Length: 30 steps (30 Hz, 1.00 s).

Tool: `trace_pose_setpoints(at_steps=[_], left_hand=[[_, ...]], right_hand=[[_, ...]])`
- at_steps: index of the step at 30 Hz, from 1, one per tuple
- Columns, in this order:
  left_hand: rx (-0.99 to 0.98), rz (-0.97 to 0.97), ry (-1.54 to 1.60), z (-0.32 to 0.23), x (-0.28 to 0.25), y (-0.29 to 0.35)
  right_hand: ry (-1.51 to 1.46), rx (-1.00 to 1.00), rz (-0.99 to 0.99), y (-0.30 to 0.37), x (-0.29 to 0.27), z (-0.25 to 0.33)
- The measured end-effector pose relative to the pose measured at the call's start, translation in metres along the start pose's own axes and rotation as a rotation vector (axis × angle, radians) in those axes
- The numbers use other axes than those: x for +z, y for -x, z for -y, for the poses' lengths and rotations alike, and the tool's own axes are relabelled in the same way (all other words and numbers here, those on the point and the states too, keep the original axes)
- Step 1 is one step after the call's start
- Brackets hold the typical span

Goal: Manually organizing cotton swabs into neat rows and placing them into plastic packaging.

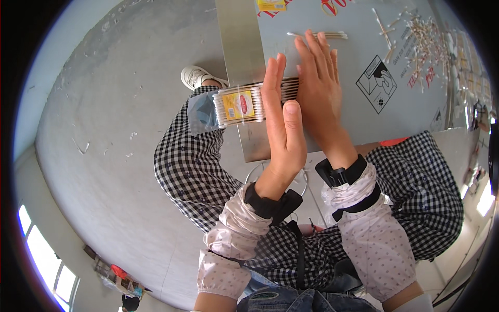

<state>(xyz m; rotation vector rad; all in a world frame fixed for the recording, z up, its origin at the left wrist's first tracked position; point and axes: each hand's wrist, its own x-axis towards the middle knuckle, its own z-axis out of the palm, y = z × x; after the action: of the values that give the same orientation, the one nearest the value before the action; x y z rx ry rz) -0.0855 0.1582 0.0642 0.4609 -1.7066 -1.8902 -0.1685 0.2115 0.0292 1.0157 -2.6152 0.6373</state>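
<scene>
Across the left edge of the grey table (pixel 343 125), one clear packet of cotton swabs (pixel 258 104), landmark for all else. Runs left to right along its long axis, with a slight slant away from the body toward the right; overhangs the edge at its left end, beside a bluish film flap (pixel 200 112). On its left part, a yellow label (pixel 238 105); on its right part, dark sticks (pixel 289 89) in a close stack, visible in the gap between the hands. Across its middle, just right of the label, the left hand (pixel 279 122): on edge, thumb uppermost, fingers extended and together, curled round nothing. At its right end, the right hand (pixel 319 91): flat, fingers nearly straight, back turned up and rightward, likewise curled round nothing. Impossible to tell whether pressed against the sticks with either palm. Nearer to the labelled end, the left hand; for both, a line nearly square to the packet's long axis. Beyond the packet, a few loose swabs (pixel 338 35) by the right fingertips; well to its right, a scattered heap (pixel 423 39); below its left end, checked cloth (pixel 176 145).
</scene>
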Motion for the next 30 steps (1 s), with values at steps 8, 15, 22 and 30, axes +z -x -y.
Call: trace_pose_setpoints(at_steps=[8,15,22,30], left_hand=[[-0.064,-0.058,0.154,0.008,-0.002,0.0],[-0.079,-0.06,0.212,0.013,-0.001,-0.002],[-0.087,-0.048,0.244,0.014,-0.003,-0.003],[-0.069,-0.024,0.247,0.013,-0.005,-0.004]], right_hand=[[-0.105,-0.026,0.036,-0.002,0.0,0.002],[-0.078,-0.009,0.042,-0.001,0.0,0.004],[-0.038,-0.033,0.055,-0.001,0.0,0.004],[-0.053,-0.028,0.057,-0.003,0.001,0.01]])
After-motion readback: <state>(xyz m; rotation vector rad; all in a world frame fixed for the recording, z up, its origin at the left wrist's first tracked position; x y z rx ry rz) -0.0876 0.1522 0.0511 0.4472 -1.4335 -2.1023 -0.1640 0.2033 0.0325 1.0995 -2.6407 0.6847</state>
